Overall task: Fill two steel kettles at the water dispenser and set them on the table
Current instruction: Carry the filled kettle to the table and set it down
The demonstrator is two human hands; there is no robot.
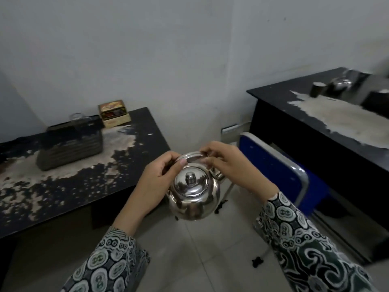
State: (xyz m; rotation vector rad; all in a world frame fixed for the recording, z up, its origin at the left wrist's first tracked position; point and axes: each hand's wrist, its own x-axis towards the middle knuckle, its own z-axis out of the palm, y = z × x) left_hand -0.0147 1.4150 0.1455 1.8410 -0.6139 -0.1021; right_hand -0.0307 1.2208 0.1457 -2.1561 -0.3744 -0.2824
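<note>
head view, over the tiled floor [200,253] between two dark tables: i hold one steel kettle [194,197] in the air with both hands, lid [191,184] on, its knob facing up. my left hand [155,182] curls round the left end of the arched handle [192,155], thumb against the metal; my right hand [227,165] pinches the handle's right end between fingers and thumb. the kettle hangs clear of both tables, just off the near right corner of the left table [134,165].

on that left table, with its peeling black top, stand one ribbed dark basket [71,148], one clear glass [76,118] behind it, and one small printed box [113,113] near the far edge; the box carries lettering, too blurred to read.

a second steel kettle [342,83] sits near the far edge of the right table [294,98], beside one dark cylindrical cup [317,89]. a pale worn patch runs across that tabletop.

one blue chair [280,171] with a grey frame stands between my right hand and the right table. both my sleeves [311,249] show a dark swirl-and-circle print. no brand or label on either kettle can be made out.
</note>
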